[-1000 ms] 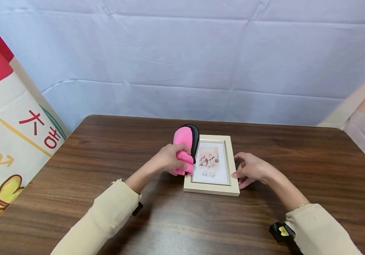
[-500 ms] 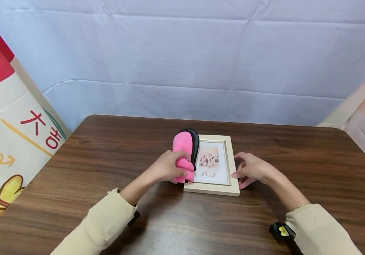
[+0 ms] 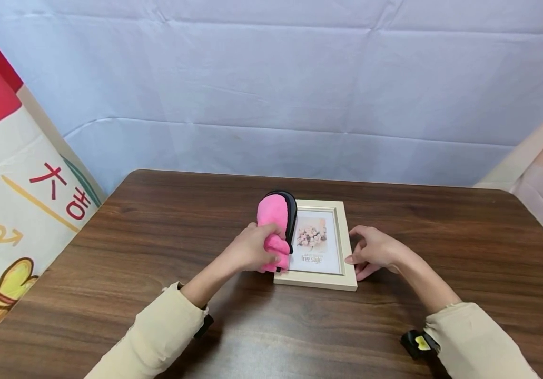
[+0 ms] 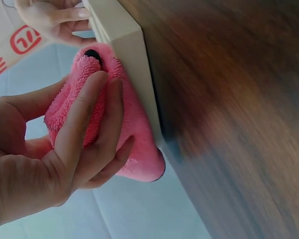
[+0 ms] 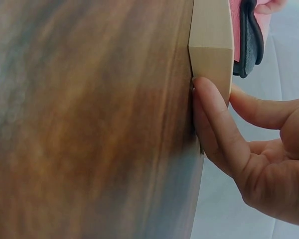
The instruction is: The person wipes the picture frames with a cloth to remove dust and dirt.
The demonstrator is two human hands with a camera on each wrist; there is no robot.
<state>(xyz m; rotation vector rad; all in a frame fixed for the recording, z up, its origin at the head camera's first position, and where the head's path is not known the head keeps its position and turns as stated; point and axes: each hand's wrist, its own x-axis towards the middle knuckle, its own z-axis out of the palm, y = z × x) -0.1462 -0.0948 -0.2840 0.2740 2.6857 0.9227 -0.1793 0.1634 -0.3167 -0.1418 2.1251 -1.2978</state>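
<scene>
A folded plush cloth [image 3: 272,210], pink with a dark grey and black-edged layer, lies against the left side of a cream picture frame [image 3: 316,280]. My left hand [image 3: 250,246] grips the cloth, its fingers curled round the bunched pink part, as the left wrist view shows close up. Flat on the table, the frame holds a print [image 3: 311,237] of pink flowers lettered "free style". At the frame's right edge, my right hand [image 3: 376,250] pinches it, thumb on top and fingers against the side. The cloth covers part of the frame's left border.
The brown wood-grain table [image 3: 181,210] extends around the frame. A pale blue-white cloth backdrop [image 3: 271,95] hangs behind its far edge. At the left hangs a printed sheet [image 3: 29,226] with red characters. Dark straps show at both sleeves.
My left hand and the cloth have slid a little toward the near edge along the frame's left side, then hardly moved in the last half second. My right hand and the frame stay put.
</scene>
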